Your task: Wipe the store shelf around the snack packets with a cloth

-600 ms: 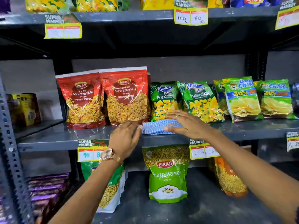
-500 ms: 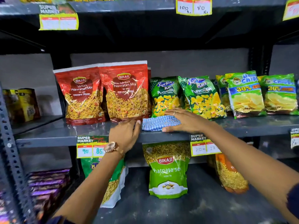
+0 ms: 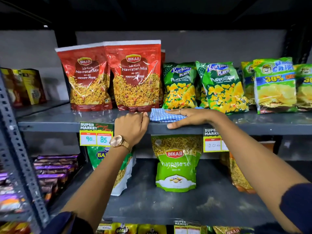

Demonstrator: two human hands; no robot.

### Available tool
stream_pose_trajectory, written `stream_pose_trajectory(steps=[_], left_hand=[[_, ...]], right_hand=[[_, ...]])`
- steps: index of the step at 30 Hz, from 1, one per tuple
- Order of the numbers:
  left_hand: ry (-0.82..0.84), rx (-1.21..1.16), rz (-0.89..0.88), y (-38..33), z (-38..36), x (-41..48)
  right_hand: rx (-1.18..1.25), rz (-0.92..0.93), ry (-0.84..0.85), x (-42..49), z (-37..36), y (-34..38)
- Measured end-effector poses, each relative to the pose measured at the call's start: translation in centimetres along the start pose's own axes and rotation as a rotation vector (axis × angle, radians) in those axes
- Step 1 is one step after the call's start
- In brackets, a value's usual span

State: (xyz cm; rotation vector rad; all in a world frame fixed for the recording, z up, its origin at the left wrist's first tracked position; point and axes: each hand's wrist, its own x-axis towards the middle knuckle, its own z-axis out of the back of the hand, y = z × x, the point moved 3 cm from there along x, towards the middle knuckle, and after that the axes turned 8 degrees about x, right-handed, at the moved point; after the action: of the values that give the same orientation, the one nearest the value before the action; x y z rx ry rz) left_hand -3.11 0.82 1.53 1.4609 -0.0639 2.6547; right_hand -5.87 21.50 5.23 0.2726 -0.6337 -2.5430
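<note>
The right hand (image 3: 189,116) lies flat, fingers spread, pressing the blue cloth (image 3: 162,115) onto the shelf (image 3: 50,119). Just beyond its fingertips, the green packet (image 3: 179,85) could tip. The left hand (image 3: 133,127), seemingly empty, curls beside it.

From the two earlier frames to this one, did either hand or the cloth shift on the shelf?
The left hand has closed from spread fingers into a loose fist at the grey metal shelf edge, beside the blue checked cloth. The right hand remains flat on the cloth before the green Kurkure packet. The packets have not moved.
</note>
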Motion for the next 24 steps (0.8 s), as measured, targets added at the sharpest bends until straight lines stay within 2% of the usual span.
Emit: stream_pose_trajectory(steps=[4,7,10,12,14,16,19,21,24], left_hand=[[-0.017,-0.003,-0.002,-0.1,0.0,0.0],[-0.051,0.008,-0.006,-0.2,-0.2,-0.3],[-0.055,-0.014,-0.024,-0.4,0.2,-0.6],[-0.067,-0.063,-0.021,-0.7,0.8,-0.7],[-0.061,-0.258,0.067,-0.7,1.4,-1.3],[-0.088,-0.546,0.155,-1.5,2.6,-2.4],[-0.138,-0.755,0.157,-3.9,4.3,-5.1],[-0.152,-0.820,0.147,-5.6,5.1,-6.6],[-0.088,-0.948,0.179,-7.5,5.6,-9.3]], right_hand=[[-0.030,-0.006,-0.045,-0.5,-0.6,0.8],[-0.166,0.036,-0.141,-1.0,-1.6,1.2],[-0.352,0.028,-0.335,-2.1,-2.4,2.0],[-0.347,0.027,-0.486,-2.7,-2.5,2.3],[-0.212,0.084,-0.575,-3.7,-2.5,2.6],[-0.021,0.147,-0.592,-5.1,-2.5,3.0],[0.467,0.222,-0.570,-8.3,-3.3,3.4],[0.882,0.251,-0.396,-9.7,-4.9,3.1],[1.234,0.183,-0.152,-10.6,-9.3,1.3]])
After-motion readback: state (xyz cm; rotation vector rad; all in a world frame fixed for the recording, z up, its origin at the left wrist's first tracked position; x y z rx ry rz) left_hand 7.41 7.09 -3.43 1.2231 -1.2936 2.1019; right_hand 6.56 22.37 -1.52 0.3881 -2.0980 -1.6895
